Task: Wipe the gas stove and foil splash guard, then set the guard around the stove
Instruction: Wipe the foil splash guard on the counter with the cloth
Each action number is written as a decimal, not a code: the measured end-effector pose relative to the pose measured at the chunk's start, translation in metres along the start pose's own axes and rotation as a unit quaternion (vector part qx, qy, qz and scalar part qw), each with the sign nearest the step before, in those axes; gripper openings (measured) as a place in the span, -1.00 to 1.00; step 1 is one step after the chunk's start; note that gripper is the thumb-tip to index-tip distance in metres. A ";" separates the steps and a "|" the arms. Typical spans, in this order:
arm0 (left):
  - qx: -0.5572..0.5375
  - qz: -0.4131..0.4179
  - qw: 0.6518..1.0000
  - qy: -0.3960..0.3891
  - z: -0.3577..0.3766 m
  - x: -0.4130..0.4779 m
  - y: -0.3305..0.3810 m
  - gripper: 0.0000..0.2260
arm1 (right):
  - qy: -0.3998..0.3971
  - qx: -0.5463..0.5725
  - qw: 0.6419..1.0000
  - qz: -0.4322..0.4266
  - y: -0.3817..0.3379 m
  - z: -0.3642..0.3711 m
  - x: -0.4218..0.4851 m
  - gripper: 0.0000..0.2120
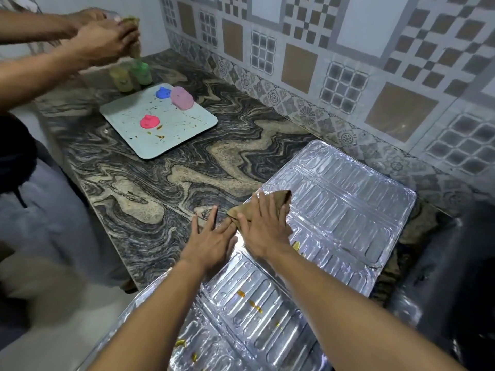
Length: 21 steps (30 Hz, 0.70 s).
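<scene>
The silver foil splash guard [345,207] lies flat on the marbled counter, its near panels reaching past the counter's front edge. Yellow-brown stains dot the near panels. My right hand [263,226] presses a brown cloth [280,200] flat onto the guard's left part, fingers spread. My left hand [211,241] lies flat beside it, fingers straight, holding down the guard's left edge and touching the counter. The black gas stove [452,266] shows blurred at the right edge.
A pale tray [182,135] with pink, blue and red moulded shapes sits at the counter's far left, green and yellow bottles behind it. Another person's hands [107,38] handle something above those bottles. A patterned tile wall [348,62] borders the counter's back.
</scene>
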<state>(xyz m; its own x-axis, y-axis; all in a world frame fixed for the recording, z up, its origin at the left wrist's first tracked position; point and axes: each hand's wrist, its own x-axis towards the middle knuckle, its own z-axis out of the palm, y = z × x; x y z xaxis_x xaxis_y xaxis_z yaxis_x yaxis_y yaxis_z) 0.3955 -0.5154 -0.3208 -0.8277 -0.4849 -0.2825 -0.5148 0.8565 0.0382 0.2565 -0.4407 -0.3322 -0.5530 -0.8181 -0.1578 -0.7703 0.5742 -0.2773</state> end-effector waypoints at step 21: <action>-0.002 -0.018 1.000 -0.024 -0.001 0.002 0.005 -0.50 | -0.074 -0.045 0.996 0.023 0.012 -0.011 -0.004 -0.32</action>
<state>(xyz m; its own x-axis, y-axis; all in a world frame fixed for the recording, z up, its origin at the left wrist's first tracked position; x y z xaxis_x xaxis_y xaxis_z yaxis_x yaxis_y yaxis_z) 0.3911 -0.5127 -0.3208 -0.7971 -0.5056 -0.3300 -0.5448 0.8379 0.0321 0.2464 -0.4300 -0.3245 -0.5405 -0.7828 -0.3083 -0.7743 0.6062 -0.1818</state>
